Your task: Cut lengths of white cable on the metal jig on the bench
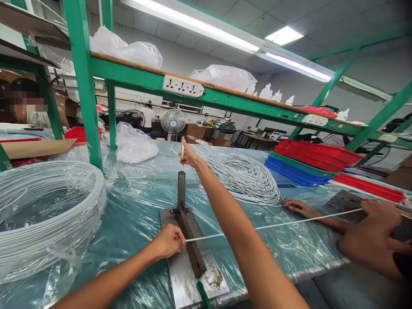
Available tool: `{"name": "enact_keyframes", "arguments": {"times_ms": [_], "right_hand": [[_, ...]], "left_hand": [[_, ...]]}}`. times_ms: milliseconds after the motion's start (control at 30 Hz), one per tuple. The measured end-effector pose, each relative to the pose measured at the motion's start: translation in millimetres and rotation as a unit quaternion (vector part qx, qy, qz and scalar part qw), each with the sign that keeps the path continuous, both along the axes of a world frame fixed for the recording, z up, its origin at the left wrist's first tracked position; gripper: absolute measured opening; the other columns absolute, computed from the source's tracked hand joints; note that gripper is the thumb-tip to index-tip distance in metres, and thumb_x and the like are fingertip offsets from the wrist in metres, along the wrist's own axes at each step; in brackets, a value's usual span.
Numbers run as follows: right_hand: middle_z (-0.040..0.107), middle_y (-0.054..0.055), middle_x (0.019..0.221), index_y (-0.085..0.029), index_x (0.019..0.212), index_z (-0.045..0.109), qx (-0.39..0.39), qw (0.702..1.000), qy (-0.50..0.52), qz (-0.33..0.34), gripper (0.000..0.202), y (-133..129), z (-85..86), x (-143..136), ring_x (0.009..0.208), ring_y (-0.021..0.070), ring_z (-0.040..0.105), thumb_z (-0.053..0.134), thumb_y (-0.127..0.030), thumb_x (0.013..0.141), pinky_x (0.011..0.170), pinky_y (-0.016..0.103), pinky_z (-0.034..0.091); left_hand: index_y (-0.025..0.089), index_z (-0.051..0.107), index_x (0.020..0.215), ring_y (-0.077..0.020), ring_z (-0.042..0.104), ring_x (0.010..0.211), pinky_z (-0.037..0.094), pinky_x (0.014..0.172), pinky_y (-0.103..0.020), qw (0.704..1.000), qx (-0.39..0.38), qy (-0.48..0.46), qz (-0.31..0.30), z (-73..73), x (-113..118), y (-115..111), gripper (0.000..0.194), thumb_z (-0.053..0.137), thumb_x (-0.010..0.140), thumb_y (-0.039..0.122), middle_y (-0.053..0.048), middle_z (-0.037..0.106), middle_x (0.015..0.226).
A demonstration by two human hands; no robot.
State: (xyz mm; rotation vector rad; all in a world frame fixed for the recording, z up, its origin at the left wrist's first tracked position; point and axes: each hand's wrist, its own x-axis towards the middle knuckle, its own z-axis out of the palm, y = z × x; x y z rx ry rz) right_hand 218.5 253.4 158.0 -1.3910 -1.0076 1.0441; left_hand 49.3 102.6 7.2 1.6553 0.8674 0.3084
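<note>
My left hand (170, 241) is closed on the end of a thin white cable (280, 224), beside the metal base of a lever cutter (193, 253). The cable runs right, behind my right forearm, to a co-worker's hand (381, 214). My right hand (189, 154) is wrapped round the upright handle (182, 150) of the cutter, whose arm stands raised. The co-worker's other hand (296, 207) rests on the table near the loose cable pile.
A large cable coil (93, 206) lies at the left and a loose cable pile (244, 176) behind my right arm. Red trays (317, 154) and a blue tray (291, 171) are stacked at the right. A green shelf frame (85, 86) rises over the plastic-covered table (128, 240).
</note>
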Motion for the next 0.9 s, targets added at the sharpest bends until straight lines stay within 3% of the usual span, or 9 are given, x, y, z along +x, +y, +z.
{"name": "enact_keyframes", "arguments": {"times_ms": [167, 267, 400, 467, 533, 633, 733, 833, 900], "right_hand": [[0.054, 0.003, 0.076, -0.019, 0.097, 0.048, 0.017, 0.999, 0.029, 0.019, 0.054, -39, 21.3, 9, 0.048, 0.0094, 0.052, 0.020, -0.063, 0.087, 0.045, 0.022, 0.047], [0.060, 0.008, 0.088, -0.018, 0.096, 0.050, 0.031, 0.996, 0.062, 0.049, 0.059, -86, 39.0, 15, 0.063, 0.0148, 0.062, 0.015, -0.064, 0.086, 0.049, 0.024, 0.051], [0.064, 0.014, 0.095, -0.015, 0.076, 0.049, -0.014, 0.997, 0.068, 0.021, 0.047, -163, 47.4, 14, 0.062, 0.0138, 0.063, 0.025, -0.052, 0.091, 0.050, 0.022, 0.053], [0.064, 0.013, 0.100, -0.014, 0.072, 0.051, -0.048, 0.998, 0.043, 0.006, 0.032, -202, 41.0, 12, 0.060, 0.0123, 0.064, 0.041, -0.039, 0.089, 0.052, 0.021, 0.054], [0.062, 0.013, 0.107, -0.014, 0.084, 0.060, -0.079, 0.997, 0.021, 0.011, 0.016, -236, 29.2, 11, 0.064, 0.0132, 0.065, 0.057, -0.029, 0.079, 0.053, 0.020, 0.055], [0.058, 0.013, 0.116, -0.018, 0.114, 0.058, -0.137, 0.991, -0.005, 0.012, 0.054, -277, 7.7, 7, 0.069, 0.0164, 0.065, 0.072, -0.027, 0.063, 0.053, 0.022, 0.055], [0.054, 0.012, 0.122, -0.022, 0.126, 0.048, -0.178, 0.984, -0.007, -0.003, 0.072, -304, -11.3, -2, 0.072, 0.0173, 0.065, 0.074, -0.031, 0.059, 0.052, 0.022, 0.055], [0.065, 0.009, 0.095, -0.020, 0.135, 0.036, -0.211, 0.977, 0.007, -0.014, 0.080, -320, -24.7, -14, 0.062, 0.0139, 0.062, 0.068, -0.032, 0.063, 0.050, 0.021, 0.052], [0.063, 0.003, 0.070, -0.018, 0.138, 0.030, -0.233, 0.972, 0.010, -0.012, 0.080, -325, -32.1, -21, 0.051, 0.0115, 0.058, 0.063, -0.034, 0.067, 0.047, 0.020, 0.049]], "left_hand": [[0.015, 0.047, 0.056, -0.0067, 0.026, 0.046, 0.016, 0.047, -0.023, 0.999, -0.014, -0.041, 0.013, -11.5, 8, 5, 0.016, 0.054, 0.067, 0.024, 0.007, 0.034, 0.045], [0.018, 0.039, 0.050, -0.0063, 0.022, 0.046, 0.014, 0.047, -0.024, 0.997, -0.003, -0.066, 0.027, -19.2, 12, 7, 0.035, 0.060, 0.061, 0.043, 0.008, 0.029, 0.044], [0.018, 0.038, 0.048, -0.0063, 0.024, 0.046, 0.014, 0.047, -0.023, 0.997, 0.013, -0.066, 0.046, -30.2, 16, 7, 0.039, 0.062, 0.056, 0.047, 0.008, 0.029, 0.042], [0.017, 0.039, 0.048, -0.0065, 0.025, 0.045, 0.014, 0.046, -0.023, 0.997, 0.015, -0.058, 0.050, -34.5, 17, 8, 0.037, 0.063, 0.056, 0.044, 0.008, 0.030, 0.042], [0.017, 0.041, 0.048, -0.0067, 0.026, 0.043, 0.014, 0.046, -0.023, 0.997, 0.019, -0.051, 0.051, -37.1, 18, 8, 0.033, 0.063, 0.057, 0.040, 0.007, 0.032, 0.042], [0.017, 0.042, 0.048, -0.0069, 0.028, 0.043, 0.016, 0.046, -0.023, 0.997, 0.027, -0.046, 0.048, -37.3, 19, 10, 0.030, 0.062, 0.059, 0.037, 0.007, 0.033, 0.042], [0.017, 0.039, 0.047, -0.0068, 0.027, 0.044, 0.017, 0.046, -0.023, 0.997, 0.039, -0.047, 0.048, -34.9, 19, 10, 0.031, 0.061, 0.059, 0.035, 0.007, 0.032, 0.043], [0.018, 0.037, 0.046, -0.0071, 0.027, 0.045, 0.018, 0.046, -0.023, 0.996, 0.051, -0.045, 0.051, -31.1, 18, 10, 0.032, 0.061, 0.059, 0.034, 0.007, 0.031, 0.042], [0.018, 0.037, 0.045, -0.0073, 0.027, 0.044, 0.018, 0.046, -0.023, 0.996, 0.057, -0.040, 0.052, -28.5, 17, 9, 0.033, 0.061, 0.060, 0.034, 0.007, 0.030, 0.041]]}}
